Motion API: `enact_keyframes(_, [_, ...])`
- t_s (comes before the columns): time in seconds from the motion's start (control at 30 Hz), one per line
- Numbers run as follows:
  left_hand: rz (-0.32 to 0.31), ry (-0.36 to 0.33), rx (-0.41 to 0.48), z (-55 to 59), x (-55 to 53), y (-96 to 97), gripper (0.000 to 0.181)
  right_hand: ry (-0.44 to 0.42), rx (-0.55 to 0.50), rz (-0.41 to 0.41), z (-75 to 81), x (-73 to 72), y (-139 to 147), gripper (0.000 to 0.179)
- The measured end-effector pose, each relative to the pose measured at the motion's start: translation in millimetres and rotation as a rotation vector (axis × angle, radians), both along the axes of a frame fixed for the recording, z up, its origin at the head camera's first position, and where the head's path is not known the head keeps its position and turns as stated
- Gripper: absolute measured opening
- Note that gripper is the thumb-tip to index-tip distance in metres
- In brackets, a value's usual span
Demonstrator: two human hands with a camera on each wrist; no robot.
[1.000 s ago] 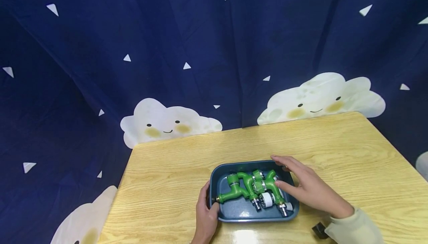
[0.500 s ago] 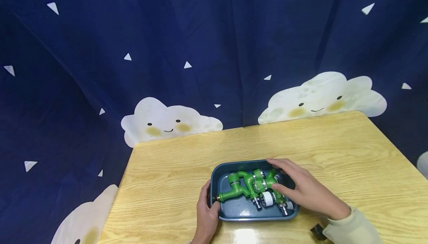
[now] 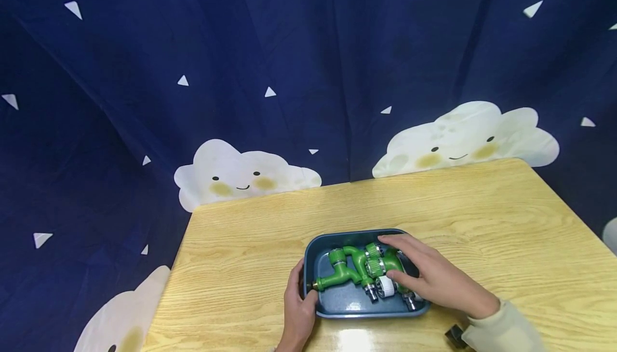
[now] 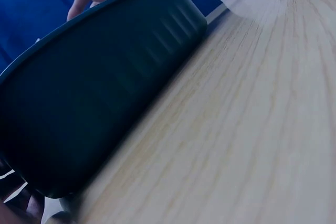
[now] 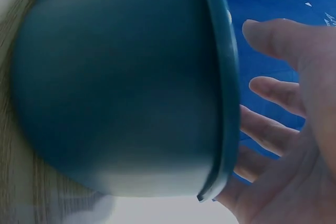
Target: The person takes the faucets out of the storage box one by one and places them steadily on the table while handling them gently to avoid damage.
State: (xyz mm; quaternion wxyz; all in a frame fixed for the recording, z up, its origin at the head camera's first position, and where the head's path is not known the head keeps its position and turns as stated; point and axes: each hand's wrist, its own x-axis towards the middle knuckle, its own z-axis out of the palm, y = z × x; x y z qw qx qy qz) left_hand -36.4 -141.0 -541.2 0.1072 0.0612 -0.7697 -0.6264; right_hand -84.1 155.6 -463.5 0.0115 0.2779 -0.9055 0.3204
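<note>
A dark blue plastic bin (image 3: 344,307) sits on the wooden table with several green plastic taps in it. One green tap (image 3: 339,274) lies apart toward the left end. The others are bunched on the right, among them a tap with a white handle (image 3: 385,286). My left hand (image 3: 299,309) holds the bin's left end, thumb by the rim and fingers along the outer wall. Over the right end hovers my right hand (image 3: 434,277), fingers spread and nothing held, partly hiding the rightmost taps. In the right wrist view its fingers (image 5: 275,93) show beyond the bin's rim (image 5: 228,77).
The wooden table (image 3: 250,245) reaches back to a dark blue curtain (image 3: 270,30) printed with smiling clouds and white triangles. A small black block (image 3: 455,336) shows beside the right sleeve (image 3: 503,330).
My right hand has moved left and inward, from the bin's right rim to over the taps at that end. My left hand and the bin have stayed in place.
</note>
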Motion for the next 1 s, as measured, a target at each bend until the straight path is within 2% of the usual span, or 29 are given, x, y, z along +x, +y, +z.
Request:
enact_keyframes(0.6, [0.000,-0.021,-0.019,1.5,-1.4,1.5,0.073,0.120,0.044,0.031,-6.2,0.7,-5.0,0.063])
enact_keyframes(0.8, [-0.003,-0.024,-0.031,1.4,-2.1,3.6,0.073,0.121,0.075,0.023,-5.9,3.7,-5.4,0.061])
enact_keyframes(1.0, [0.030,-0.072,-0.040,1.6,-0.8,4.1,0.074,0.113,0.117,0.026,-7.6,4.9,-11.0,0.059])
